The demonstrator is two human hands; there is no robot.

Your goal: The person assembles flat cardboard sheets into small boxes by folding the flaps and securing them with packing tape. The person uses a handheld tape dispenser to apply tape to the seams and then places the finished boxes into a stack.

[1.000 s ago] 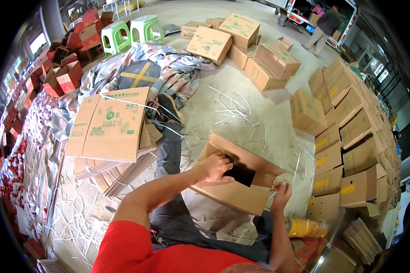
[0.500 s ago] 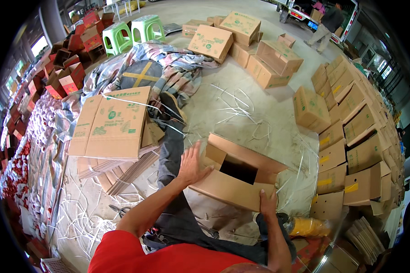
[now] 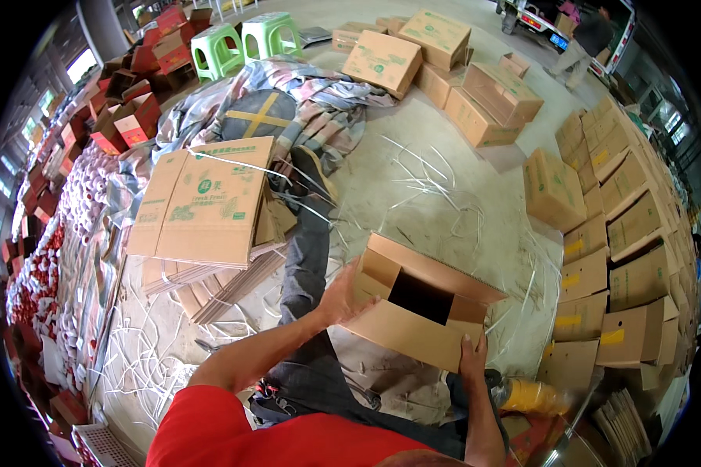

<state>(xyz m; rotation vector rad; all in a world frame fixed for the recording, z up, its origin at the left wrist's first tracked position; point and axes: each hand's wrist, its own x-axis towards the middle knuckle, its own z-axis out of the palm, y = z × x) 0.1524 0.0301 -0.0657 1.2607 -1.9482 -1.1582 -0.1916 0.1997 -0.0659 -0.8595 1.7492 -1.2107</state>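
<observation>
An open box (image 3: 405,333) is held to the right of the carton stack (image 3: 202,206). Its left end is clasped by the left hand (image 3: 344,299), its right end by the right hand (image 3: 473,363), thumb laid on the near panel. White straps (image 3: 177,377) are strewn nearer than the stack; beyond it, green stools (image 3: 271,35) are set.

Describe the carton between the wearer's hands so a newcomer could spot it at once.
Find the red shirt at the picture's lower edge, then look above it. Between the left hand and right hand is an open brown carton, dark inside. Unlike the cartons stacked at right, it has a hand at each end.
</observation>
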